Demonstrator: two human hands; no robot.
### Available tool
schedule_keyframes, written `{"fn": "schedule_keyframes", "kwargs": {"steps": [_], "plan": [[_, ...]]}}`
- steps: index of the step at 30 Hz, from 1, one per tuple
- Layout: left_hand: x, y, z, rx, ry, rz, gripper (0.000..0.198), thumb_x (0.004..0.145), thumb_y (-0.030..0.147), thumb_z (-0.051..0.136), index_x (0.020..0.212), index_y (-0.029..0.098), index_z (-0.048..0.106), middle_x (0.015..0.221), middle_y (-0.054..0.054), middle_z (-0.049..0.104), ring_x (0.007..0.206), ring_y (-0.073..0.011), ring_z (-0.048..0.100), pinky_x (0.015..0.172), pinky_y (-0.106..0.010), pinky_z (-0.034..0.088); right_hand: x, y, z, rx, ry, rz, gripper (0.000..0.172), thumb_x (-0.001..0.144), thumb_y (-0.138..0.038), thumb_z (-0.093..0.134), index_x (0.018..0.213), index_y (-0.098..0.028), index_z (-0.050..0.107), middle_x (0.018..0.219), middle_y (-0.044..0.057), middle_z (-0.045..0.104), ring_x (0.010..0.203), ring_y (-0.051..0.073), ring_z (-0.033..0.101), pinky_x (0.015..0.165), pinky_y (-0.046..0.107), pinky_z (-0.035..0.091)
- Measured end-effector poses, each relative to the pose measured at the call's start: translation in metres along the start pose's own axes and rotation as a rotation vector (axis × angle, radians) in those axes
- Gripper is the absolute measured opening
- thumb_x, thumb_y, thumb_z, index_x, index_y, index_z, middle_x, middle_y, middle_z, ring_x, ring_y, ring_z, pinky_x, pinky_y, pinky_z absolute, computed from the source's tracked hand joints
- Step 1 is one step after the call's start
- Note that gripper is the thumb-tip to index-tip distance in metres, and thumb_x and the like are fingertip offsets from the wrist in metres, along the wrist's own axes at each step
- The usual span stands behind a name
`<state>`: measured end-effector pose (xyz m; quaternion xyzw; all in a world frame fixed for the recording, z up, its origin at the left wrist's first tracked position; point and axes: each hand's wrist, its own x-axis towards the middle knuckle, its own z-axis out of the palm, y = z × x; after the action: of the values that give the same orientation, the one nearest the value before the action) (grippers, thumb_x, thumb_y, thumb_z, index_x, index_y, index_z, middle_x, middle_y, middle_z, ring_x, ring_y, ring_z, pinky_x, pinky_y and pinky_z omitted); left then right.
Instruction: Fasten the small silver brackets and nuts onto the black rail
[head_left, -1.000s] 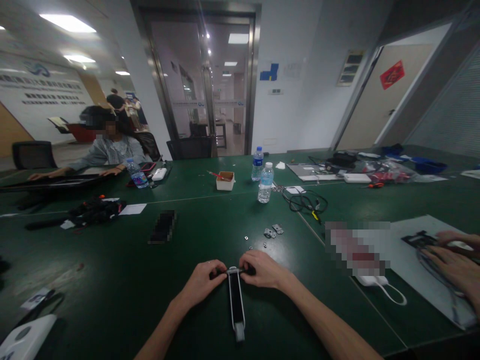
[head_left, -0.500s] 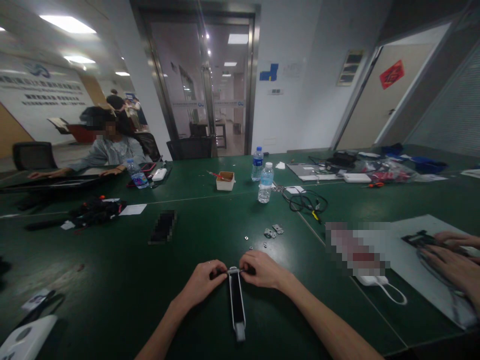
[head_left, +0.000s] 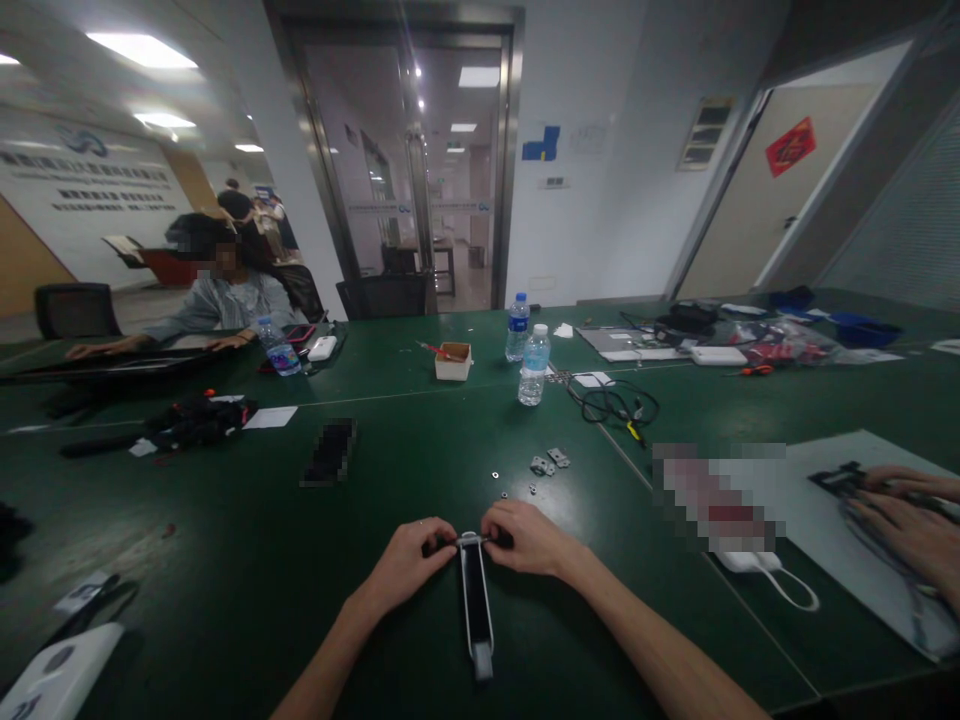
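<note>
A long, narrow white-edged frame [head_left: 487,615] with a dark middle lies on the green table, pointing away from me. At its near end sits a grey block [head_left: 483,661]. Across its far end runs a small light-coloured crosspiece [head_left: 470,541]. My left hand [head_left: 415,552] pinches at the left end of this crosspiece, fingers closed. From the opposite side my right hand [head_left: 527,538] pinches at the right end. Dark patches show between the fingers of both hands; what they are is unclear. Just beyond the hands lie several small nuts or washers [head_left: 495,475] and grey metal pieces [head_left: 557,458].
Two water bottles [head_left: 534,370] and an open small box [head_left: 453,364] stand farther back. A black cable [head_left: 611,405] lies to their right. At the right edge another person's hands [head_left: 904,520] work over a pale board [head_left: 840,580]. A person [head_left: 232,300] sits at the far left.
The whole view has shifted slightly to the right. Both hands keep their pinch at the far end of the frame, with hardly any movement.
</note>
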<state>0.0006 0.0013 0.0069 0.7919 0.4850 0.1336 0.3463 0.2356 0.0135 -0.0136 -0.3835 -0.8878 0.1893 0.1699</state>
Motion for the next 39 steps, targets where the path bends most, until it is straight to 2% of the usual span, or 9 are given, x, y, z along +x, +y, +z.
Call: {"fn": "schedule_keyframes", "kwargs": {"steps": [14,39], "plan": [[0.0024,-0.0060,0.0047,0.029,0.041,0.026,0.018,0.087,0.028,0.057,0.099,0.019,0.067,0.093,0.000,0.067,0.075,-0.0157,0.058,0.067,-0.024,0.045,0.0001,0.0051,0.0060,0.014,0.026,-0.008,0.009,0.079,-0.020,0.058,0.088,-0.019,0.060,0.079,0.000,0.060,0.072,0.013,0.053,0.069,0.024,0.039],[-0.0009,0.0009,0.0020,0.043,0.013,-0.015,0.021,0.090,0.027,0.053,0.103,0.018,0.065,0.097,-0.001,0.066,0.077,-0.0156,0.058,0.068,-0.025,0.047,-0.0009,0.0013,0.0001,0.015,0.006,0.008,0.009,0.081,-0.022,0.058,0.089,-0.019,0.060,0.080,0.001,0.060,0.073,0.014,0.054,0.071,0.025,0.040]]}}
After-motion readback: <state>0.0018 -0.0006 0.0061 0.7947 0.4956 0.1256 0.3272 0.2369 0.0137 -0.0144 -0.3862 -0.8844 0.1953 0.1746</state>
